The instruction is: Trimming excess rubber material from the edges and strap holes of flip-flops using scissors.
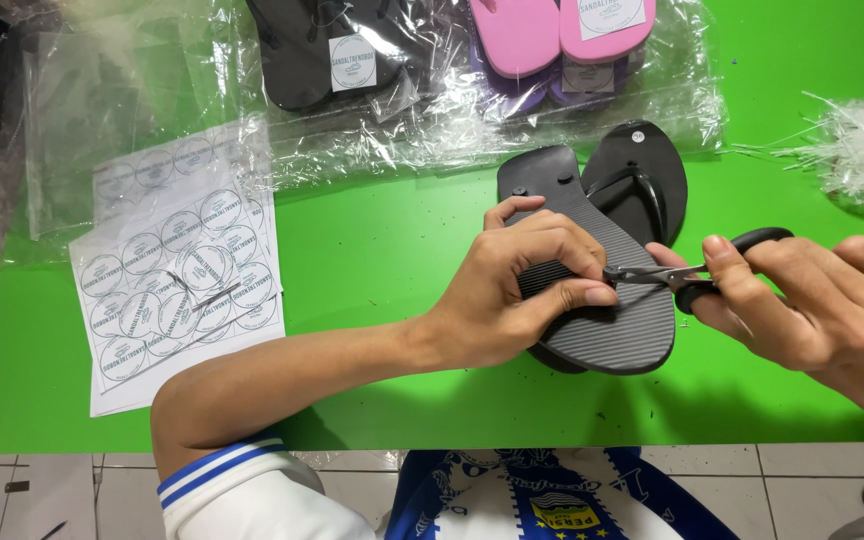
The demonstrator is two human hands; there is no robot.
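Black flip-flop [592,310] lies sole-up near the front edge of the green worktop [382,250], stacked partly over its mate [642,180], which lies strap-up behind it. Left hand [512,290] presses on the ribbed sole, fingers [577,296] clenched around its left edge, thumb and forefinger pinching at the rim. Right hand [812,300] grasps small black-handled scissors [687,272], fingers through the loops; blade tips meet the sole edge just beside the left thumb. Whether they are cutting something there is too small to tell.

Handling guess: foam sandal, light, bendy, grippy ribbed surface, not fragile; best held flat at the edge as here, clear of the blades.

Outward: sheets of round stickers [177,290] left on the worktop, one under clear film. Bagged sandals at back: a dark pair [322,50], a pink and purple pair [552,40]. Heap of clear plastic scraps [857,150] far right. Tiled floor [352,490] below.
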